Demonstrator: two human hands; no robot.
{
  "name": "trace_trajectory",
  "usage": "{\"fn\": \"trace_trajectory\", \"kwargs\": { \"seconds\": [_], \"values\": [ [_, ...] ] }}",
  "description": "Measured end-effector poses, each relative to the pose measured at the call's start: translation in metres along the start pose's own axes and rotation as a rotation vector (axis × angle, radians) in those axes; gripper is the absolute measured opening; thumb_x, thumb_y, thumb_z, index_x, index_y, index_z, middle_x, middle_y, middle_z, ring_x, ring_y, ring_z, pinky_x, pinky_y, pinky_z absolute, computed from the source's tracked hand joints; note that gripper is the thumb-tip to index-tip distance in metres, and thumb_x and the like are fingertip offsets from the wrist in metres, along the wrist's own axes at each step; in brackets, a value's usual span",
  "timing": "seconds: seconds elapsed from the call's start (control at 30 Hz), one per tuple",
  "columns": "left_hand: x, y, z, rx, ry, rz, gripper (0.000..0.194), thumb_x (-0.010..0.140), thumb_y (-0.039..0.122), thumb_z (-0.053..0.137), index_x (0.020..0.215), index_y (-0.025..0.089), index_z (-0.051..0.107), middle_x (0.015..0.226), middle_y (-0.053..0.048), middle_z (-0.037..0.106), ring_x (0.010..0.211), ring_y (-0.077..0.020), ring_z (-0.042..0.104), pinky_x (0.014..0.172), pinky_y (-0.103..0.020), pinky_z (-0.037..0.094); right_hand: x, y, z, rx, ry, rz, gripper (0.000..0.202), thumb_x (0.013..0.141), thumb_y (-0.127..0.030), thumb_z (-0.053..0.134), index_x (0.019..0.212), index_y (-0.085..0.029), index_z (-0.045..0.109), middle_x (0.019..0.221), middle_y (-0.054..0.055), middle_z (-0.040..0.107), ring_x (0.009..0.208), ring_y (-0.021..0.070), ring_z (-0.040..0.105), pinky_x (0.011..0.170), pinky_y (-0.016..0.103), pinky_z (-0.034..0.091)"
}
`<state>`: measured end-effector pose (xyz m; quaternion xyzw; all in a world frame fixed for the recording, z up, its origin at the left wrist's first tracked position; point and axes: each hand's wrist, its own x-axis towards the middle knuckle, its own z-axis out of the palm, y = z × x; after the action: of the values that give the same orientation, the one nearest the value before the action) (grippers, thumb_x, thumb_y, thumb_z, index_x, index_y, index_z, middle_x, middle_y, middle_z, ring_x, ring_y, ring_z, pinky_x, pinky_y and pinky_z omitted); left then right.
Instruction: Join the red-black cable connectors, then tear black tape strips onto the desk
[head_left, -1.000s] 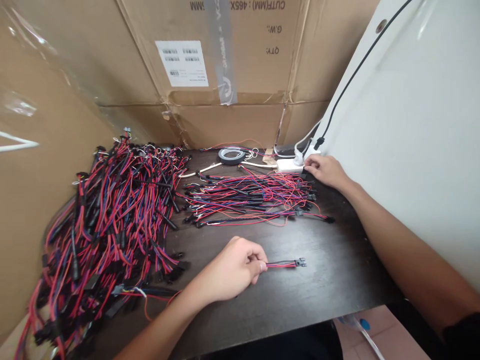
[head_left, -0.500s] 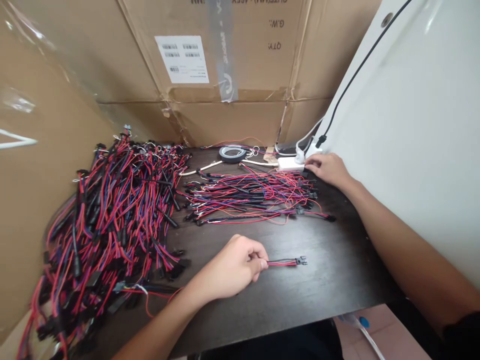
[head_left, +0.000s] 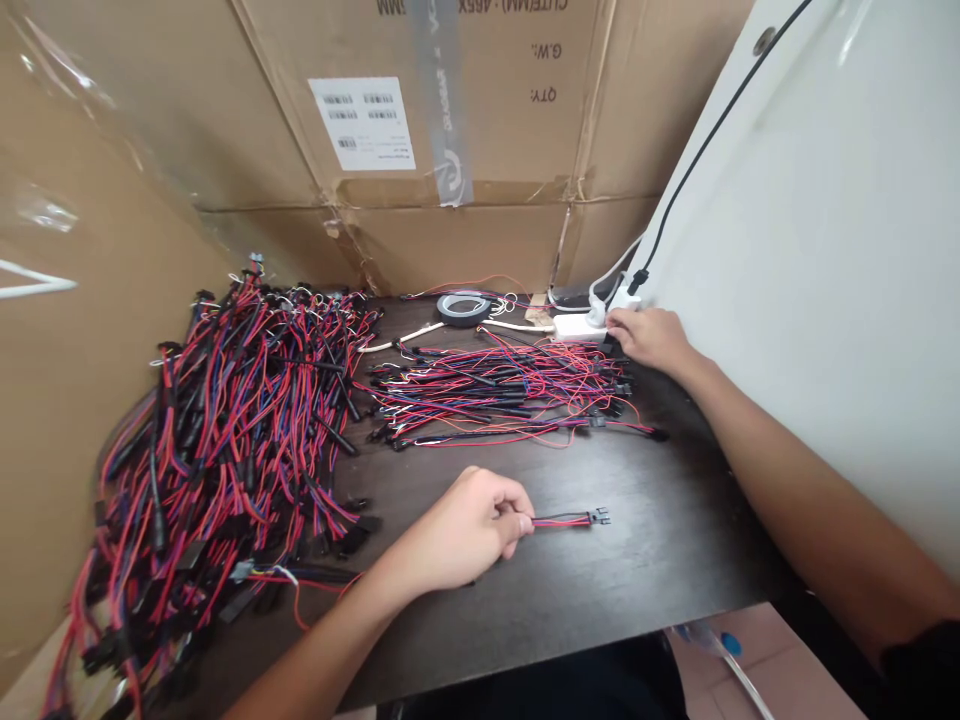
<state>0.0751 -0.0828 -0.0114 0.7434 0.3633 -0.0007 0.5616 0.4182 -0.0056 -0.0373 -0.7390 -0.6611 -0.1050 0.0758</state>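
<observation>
Your left hand (head_left: 480,525), just below the centre of the frame, has its thumb and fingers closed in a pinch on a wire lead (head_left: 562,521) with red and dark strands. The lead runs out to the right from your fingertips, over the bench (head_left: 637,570), and ends in a small dark connector (head_left: 599,517); the rest of it is hidden by your hand. Your right hand (head_left: 649,335), right of centre, has thumb and fingers drawn together at the right end of the white power strip (head_left: 576,327); something dark shows just below those fingertips, but you cannot tell from this view whether they grip it. A white plug (head_left: 596,312) sits in the strip, just left of that hand. Between your hands and toward the middle of the frame, a flat bundle of red, blue and black wires (head_left: 495,395) lies crosswise on the bench. On the left side of the frame rises a much larger heap of similar wire harnesses (head_left: 247,430), spreading down to the lower left. Behind the bundle, a roll of tape (head_left: 463,322) lies flat near the white cord (head_left: 517,327). A large cardboard box (head_left: 510,120) with a white label (head_left: 361,123) fills the top centre, and a white panel (head_left: 840,250) stands at the upper right.
</observation>
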Motion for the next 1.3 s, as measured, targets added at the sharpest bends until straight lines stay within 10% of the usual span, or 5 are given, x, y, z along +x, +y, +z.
{"fn": "trace_trajectory", "kwargs": {
  "seconds": [0.63, 0.83, 1.1, 1.3],
  "values": [
    [-0.002, 0.001, -0.002, 0.023, 0.016, 0.006, 0.020, 0.083, 0.022, 0.051, 0.067, 0.014, 0.060, 0.054, 0.002, 0.056, 0.050, -0.0092, 0.046, 0.049, -0.020, 0.032, -0.019, -0.005, -0.040, -0.015, -0.109, -0.043, 0.010, 0.077, -0.019, 0.050, 0.075, -0.022, 0.060, 0.076, 0.005, 0.066, 0.065, 0.0209, 0.056, 0.052, 0.030, 0.028],
    [-0.001, -0.001, -0.004, -0.018, 0.051, 0.028, 0.018, 0.082, 0.022, 0.051, 0.067, 0.014, 0.059, 0.053, 0.002, 0.055, 0.050, -0.0096, 0.045, 0.051, -0.020, 0.033, -0.030, -0.022, -0.065, 0.546, 0.140, -0.139, 0.007, 0.074, -0.024, 0.054, 0.069, -0.019, 0.056, 0.086, 0.008, 0.060, 0.073, 0.0193, 0.054, 0.061, 0.030, 0.040],
    [-0.001, -0.004, -0.015, -0.064, 0.151, 0.032, 0.017, 0.080, 0.024, 0.052, 0.068, 0.014, 0.061, 0.052, 0.002, 0.055, 0.050, -0.0099, 0.046, 0.051, -0.020, 0.033, -0.064, -0.113, -0.082, 1.181, -0.332, -0.467, 0.013, 0.072, -0.020, 0.065, 0.068, -0.018, 0.054, 0.086, 0.004, 0.059, 0.072, 0.0138, 0.053, 0.059, 0.024, 0.041],
    [-0.002, -0.003, -0.017, -0.043, 0.175, 0.034, 0.017, 0.080, 0.022, 0.052, 0.066, 0.015, 0.059, 0.051, 0.003, 0.054, 0.049, -0.0097, 0.046, 0.052, -0.020, 0.034, -0.083, -0.134, -0.078, 1.369, -0.541, -0.362, 0.014, 0.075, -0.021, 0.064, 0.071, -0.018, 0.052, 0.073, 0.001, 0.056, 0.066, 0.0129, 0.050, 0.061, 0.027, 0.042]
  ]
}}
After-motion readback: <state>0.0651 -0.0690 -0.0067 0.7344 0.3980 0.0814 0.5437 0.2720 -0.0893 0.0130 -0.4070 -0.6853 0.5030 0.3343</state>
